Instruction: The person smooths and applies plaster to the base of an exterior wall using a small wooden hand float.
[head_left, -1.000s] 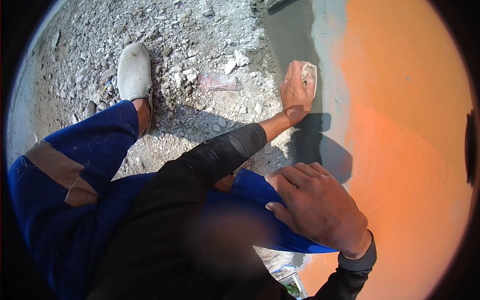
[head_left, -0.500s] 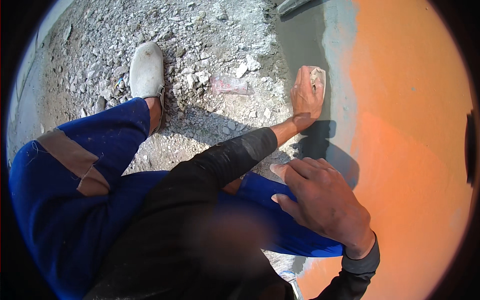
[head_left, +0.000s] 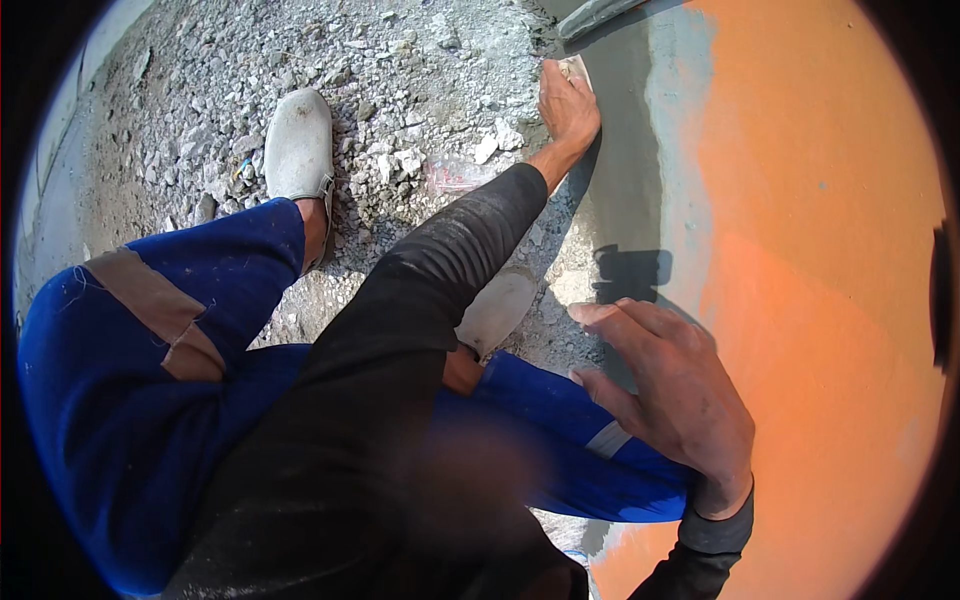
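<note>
Pale pad [head_left: 581, 71], just one, gripped in the left hand [head_left: 570, 108]; right hand [head_left: 678, 375] unclenched; two pale shoes [head_left: 299, 145].

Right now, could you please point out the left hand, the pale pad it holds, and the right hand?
Left hand [head_left: 570, 110], head view: back.
Pale pad [head_left: 580, 69], head view: uncovered upper part.
Right hand [head_left: 680, 388], head view: back.

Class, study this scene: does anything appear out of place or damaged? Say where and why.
A crumpled clear wrapper lies on the rubble, looking like stray litter. The blue trousers carry a brown patch on the left leg; its frayed edges suggest wear.
</note>
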